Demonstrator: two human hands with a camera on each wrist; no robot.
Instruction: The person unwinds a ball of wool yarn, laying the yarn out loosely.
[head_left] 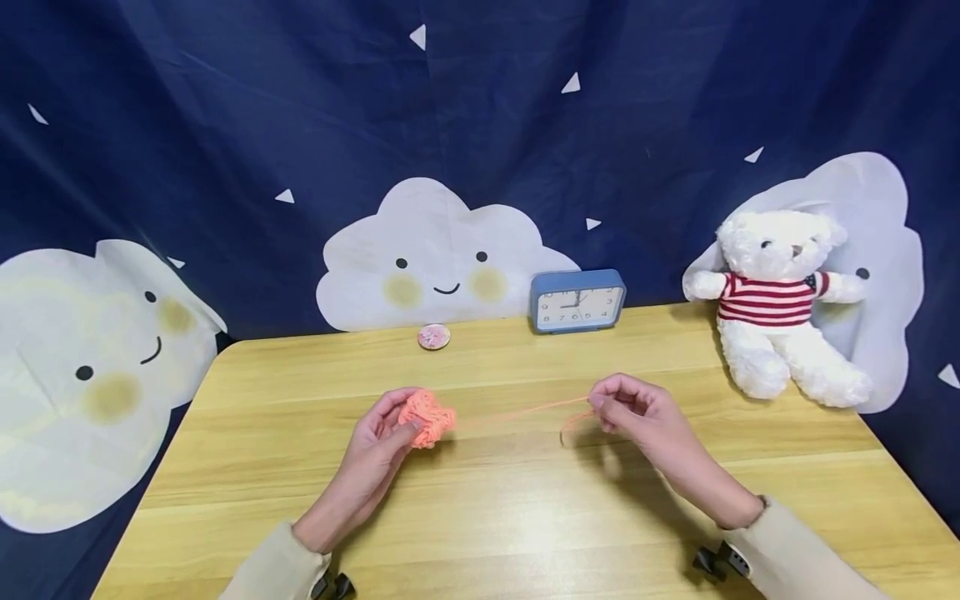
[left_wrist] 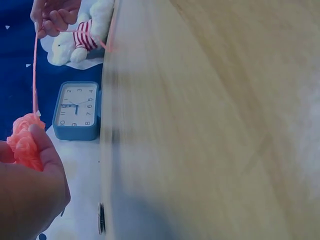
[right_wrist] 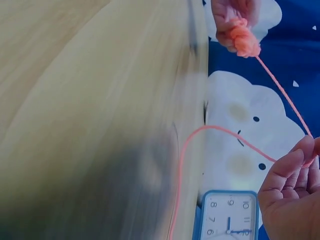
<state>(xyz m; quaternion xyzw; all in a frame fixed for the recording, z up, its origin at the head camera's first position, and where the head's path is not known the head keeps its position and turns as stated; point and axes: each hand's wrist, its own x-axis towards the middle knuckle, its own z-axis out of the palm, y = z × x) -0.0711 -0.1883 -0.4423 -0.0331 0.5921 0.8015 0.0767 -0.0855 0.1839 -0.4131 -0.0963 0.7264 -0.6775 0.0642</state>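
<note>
A bunched coral-pink piece of yarn work (head_left: 427, 418) sits between the thumb and fingers of my left hand (head_left: 378, 446), held above the table. From it a single yarn strand (head_left: 525, 410) runs taut across to my right hand (head_left: 637, 417), whose thumb and index finger pinch it. Past that pinch the strand's loose tail (right_wrist: 181, 170) curves down toward the tabletop, as the right wrist view shows. In the left wrist view the yarn bunch (left_wrist: 26, 142) is gripped with the thumb (left_wrist: 47, 150) pressed on its side.
Behind the hands a blue clock (head_left: 577, 302) stands at the back edge of the wooden table (head_left: 480, 533). A small round pink disc (head_left: 433, 337) lies left of it. A white teddy bear (head_left: 780, 308) in a striped shirt sits at the back right, against a dark blue curtain (head_left: 480, 100).
</note>
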